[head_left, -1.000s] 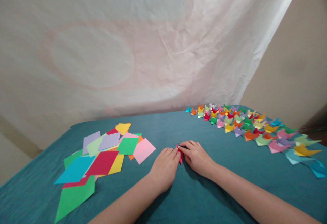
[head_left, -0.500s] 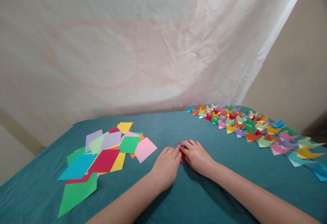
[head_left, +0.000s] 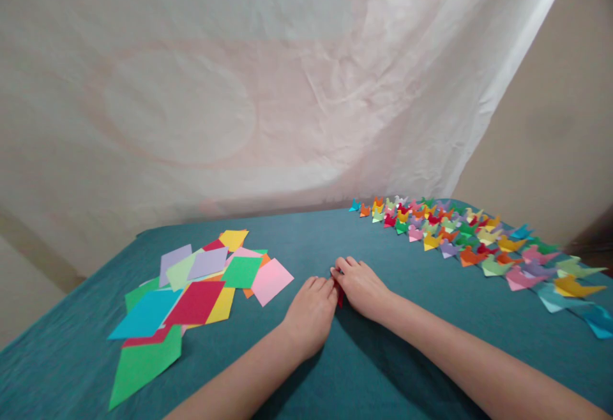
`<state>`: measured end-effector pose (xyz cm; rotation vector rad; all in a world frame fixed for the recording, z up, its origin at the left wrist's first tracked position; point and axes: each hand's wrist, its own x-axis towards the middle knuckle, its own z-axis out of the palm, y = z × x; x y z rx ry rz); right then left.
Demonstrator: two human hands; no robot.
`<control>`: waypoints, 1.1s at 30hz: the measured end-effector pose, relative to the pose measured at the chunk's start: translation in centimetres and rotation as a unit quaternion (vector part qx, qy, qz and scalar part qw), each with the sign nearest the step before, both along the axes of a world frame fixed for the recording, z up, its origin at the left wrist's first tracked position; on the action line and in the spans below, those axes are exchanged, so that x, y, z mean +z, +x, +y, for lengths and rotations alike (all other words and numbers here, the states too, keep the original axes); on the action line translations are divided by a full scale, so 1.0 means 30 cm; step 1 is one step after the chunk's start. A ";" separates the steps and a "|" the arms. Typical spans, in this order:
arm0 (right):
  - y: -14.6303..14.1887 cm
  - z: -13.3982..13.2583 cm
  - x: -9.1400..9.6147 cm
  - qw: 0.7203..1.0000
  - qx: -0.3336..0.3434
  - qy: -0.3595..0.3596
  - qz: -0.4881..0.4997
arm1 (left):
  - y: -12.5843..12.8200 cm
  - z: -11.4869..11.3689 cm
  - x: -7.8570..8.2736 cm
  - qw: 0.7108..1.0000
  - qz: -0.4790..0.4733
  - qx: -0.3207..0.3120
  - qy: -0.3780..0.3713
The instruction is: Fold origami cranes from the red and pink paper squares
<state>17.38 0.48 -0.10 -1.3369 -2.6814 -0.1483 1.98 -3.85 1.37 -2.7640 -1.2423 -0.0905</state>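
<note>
A small piece of folded red paper [head_left: 340, 297] lies on the teal cloth between my two hands, mostly covered by them. My left hand [head_left: 313, 308] is closed on its left side, with fingertips pressed against the paper. From the right, my right hand [head_left: 359, 285] bends over the paper's upper end, its fingers curled together there. Only a narrow red strip shows below the fingertips, so the exact fold is hidden.
Loose coloured paper squares [head_left: 196, 302] overlap in a heap on the left. Several rows of small folded paper birds [head_left: 472, 256] stand on the right of the teal-covered table [head_left: 306, 232]. A pale sheet [head_left: 287, 88] hangs behind the table.
My right hand has shifted slightly up and left, over the top of the red paper, covering more of it. My left hand stays nearly in place.
</note>
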 end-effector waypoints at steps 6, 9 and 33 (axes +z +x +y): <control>0.096 0.082 -0.058 0.972 0.077 -0.125 0.184 | -0.007 -0.003 0.007 1.000 -0.001 0.000 -0.005; 0.130 0.084 -0.064 0.950 0.110 -0.159 0.246 | -0.012 -0.001 0.005 1.000 -0.004 -0.004 -0.005; 0.069 -0.042 -0.002 0.998 0.058 -0.002 -0.002 | -0.044 0.032 -0.002 0.997 -0.042 -0.040 -0.042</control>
